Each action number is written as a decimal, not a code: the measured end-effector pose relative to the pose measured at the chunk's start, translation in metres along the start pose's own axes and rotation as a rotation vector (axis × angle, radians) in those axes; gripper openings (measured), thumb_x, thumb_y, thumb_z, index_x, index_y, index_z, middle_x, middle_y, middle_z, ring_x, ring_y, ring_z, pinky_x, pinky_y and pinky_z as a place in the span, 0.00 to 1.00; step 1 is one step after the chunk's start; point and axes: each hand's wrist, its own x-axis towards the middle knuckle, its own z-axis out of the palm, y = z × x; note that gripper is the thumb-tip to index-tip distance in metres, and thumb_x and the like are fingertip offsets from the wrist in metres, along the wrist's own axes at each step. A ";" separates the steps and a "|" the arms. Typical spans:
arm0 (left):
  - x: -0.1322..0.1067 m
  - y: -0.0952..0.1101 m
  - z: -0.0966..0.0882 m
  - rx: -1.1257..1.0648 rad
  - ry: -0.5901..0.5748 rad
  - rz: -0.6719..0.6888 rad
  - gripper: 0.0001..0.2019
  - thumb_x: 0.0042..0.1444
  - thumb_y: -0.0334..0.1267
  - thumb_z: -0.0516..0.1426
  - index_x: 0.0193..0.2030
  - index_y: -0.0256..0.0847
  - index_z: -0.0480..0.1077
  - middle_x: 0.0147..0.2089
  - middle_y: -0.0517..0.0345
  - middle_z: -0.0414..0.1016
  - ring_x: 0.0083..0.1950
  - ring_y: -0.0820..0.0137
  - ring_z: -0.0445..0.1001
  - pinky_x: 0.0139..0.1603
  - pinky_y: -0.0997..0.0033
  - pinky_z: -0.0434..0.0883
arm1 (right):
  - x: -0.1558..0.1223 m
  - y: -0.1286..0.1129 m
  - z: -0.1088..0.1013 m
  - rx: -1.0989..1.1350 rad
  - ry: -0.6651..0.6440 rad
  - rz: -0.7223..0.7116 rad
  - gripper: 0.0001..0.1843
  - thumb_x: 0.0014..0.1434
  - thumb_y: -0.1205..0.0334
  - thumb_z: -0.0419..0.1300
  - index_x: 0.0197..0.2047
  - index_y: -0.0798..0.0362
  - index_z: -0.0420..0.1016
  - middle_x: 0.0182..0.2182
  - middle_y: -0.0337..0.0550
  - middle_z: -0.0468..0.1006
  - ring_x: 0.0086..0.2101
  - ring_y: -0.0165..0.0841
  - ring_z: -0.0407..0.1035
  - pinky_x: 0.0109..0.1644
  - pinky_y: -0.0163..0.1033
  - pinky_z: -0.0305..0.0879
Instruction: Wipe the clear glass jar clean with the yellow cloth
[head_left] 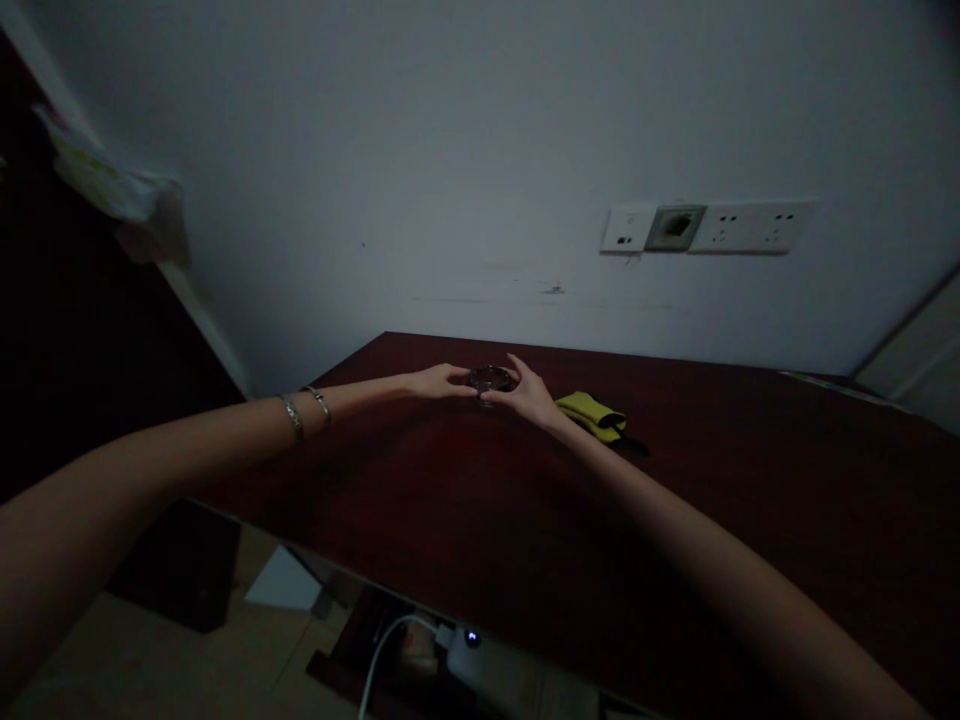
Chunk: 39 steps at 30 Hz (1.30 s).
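Note:
A small round clear-glass dish, which looks like an ashtray [490, 379], is at the far part of the dark red tabletop [450, 480]. My left hand [442, 381] grips its left side between thumb and fingers. On the opposite side, my right hand [529, 393] has its thumb at the near rim and fingers around the right edge, the index finger raised. Whether the glass rests on the wood or is slightly lifted, I cannot tell. Just right of my right wrist lies a folded yellow cloth item with black edging [592, 413].
Behind the table rises a pale wall with a row of sockets [709, 228]. Below the front edge, an open drawer [397, 650] holds a white device [487, 665] with a white cable [386, 640]. A plastic bag [112, 180] hangs at upper left.

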 end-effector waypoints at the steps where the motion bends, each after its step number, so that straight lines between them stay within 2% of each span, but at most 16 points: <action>1: -0.003 -0.002 0.001 -0.007 0.001 -0.006 0.24 0.55 0.48 0.56 0.56 0.39 0.69 0.54 0.52 0.75 0.51 0.63 0.71 0.51 0.70 0.64 | -0.001 0.000 0.003 0.001 -0.003 -0.002 0.56 0.38 0.52 0.72 0.67 0.52 0.51 0.54 0.52 0.74 0.55 0.43 0.67 0.62 0.52 0.58; 7: -0.014 -0.018 0.009 -0.027 -0.002 -0.001 0.24 0.56 0.48 0.55 0.58 0.41 0.67 0.57 0.52 0.72 0.55 0.64 0.70 0.55 0.67 0.62 | -0.010 -0.003 0.016 -0.010 -0.017 -0.011 0.56 0.38 0.52 0.73 0.66 0.53 0.52 0.54 0.54 0.73 0.55 0.43 0.67 0.63 0.51 0.56; 11: -0.018 -0.029 0.014 0.024 0.015 -0.026 0.23 0.55 0.49 0.56 0.56 0.42 0.69 0.55 0.52 0.74 0.54 0.62 0.70 0.56 0.66 0.60 | -0.015 -0.001 0.024 -0.012 -0.035 0.000 0.55 0.38 0.53 0.72 0.66 0.53 0.52 0.55 0.54 0.73 0.56 0.42 0.67 0.63 0.50 0.56; 15: -0.025 -0.033 0.018 0.039 0.013 -0.033 0.22 0.54 0.49 0.57 0.53 0.41 0.72 0.53 0.53 0.75 0.51 0.63 0.71 0.53 0.68 0.62 | -0.017 0.007 0.034 -0.006 -0.051 0.011 0.55 0.38 0.54 0.73 0.66 0.51 0.52 0.56 0.53 0.72 0.56 0.42 0.66 0.63 0.50 0.56; 21: -0.034 -0.039 0.024 0.067 0.030 -0.057 0.23 0.55 0.50 0.57 0.54 0.41 0.71 0.51 0.52 0.76 0.50 0.62 0.71 0.50 0.70 0.63 | -0.018 0.017 0.046 0.010 -0.072 0.018 0.56 0.38 0.53 0.73 0.67 0.50 0.51 0.56 0.53 0.71 0.56 0.42 0.66 0.63 0.51 0.57; 29: -0.038 -0.040 0.029 0.083 0.022 -0.036 0.22 0.56 0.49 0.56 0.55 0.43 0.70 0.53 0.53 0.74 0.52 0.62 0.70 0.52 0.69 0.62 | -0.021 0.024 0.051 0.009 -0.083 0.019 0.57 0.38 0.52 0.72 0.67 0.53 0.49 0.57 0.56 0.70 0.56 0.42 0.66 0.62 0.51 0.57; 35: -0.038 -0.041 0.030 0.105 -0.001 -0.046 0.22 0.57 0.49 0.55 0.55 0.41 0.70 0.53 0.52 0.74 0.50 0.63 0.72 0.51 0.70 0.64 | -0.023 0.025 0.051 0.007 -0.087 0.030 0.57 0.38 0.51 0.72 0.67 0.53 0.50 0.56 0.57 0.71 0.57 0.43 0.66 0.62 0.51 0.57; 39: -0.037 -0.043 0.031 0.144 -0.011 -0.086 0.24 0.57 0.51 0.54 0.57 0.41 0.68 0.56 0.50 0.72 0.55 0.59 0.69 0.57 0.65 0.61 | -0.024 0.024 0.052 0.006 -0.091 0.036 0.57 0.38 0.52 0.72 0.67 0.53 0.49 0.57 0.57 0.70 0.57 0.42 0.66 0.62 0.51 0.58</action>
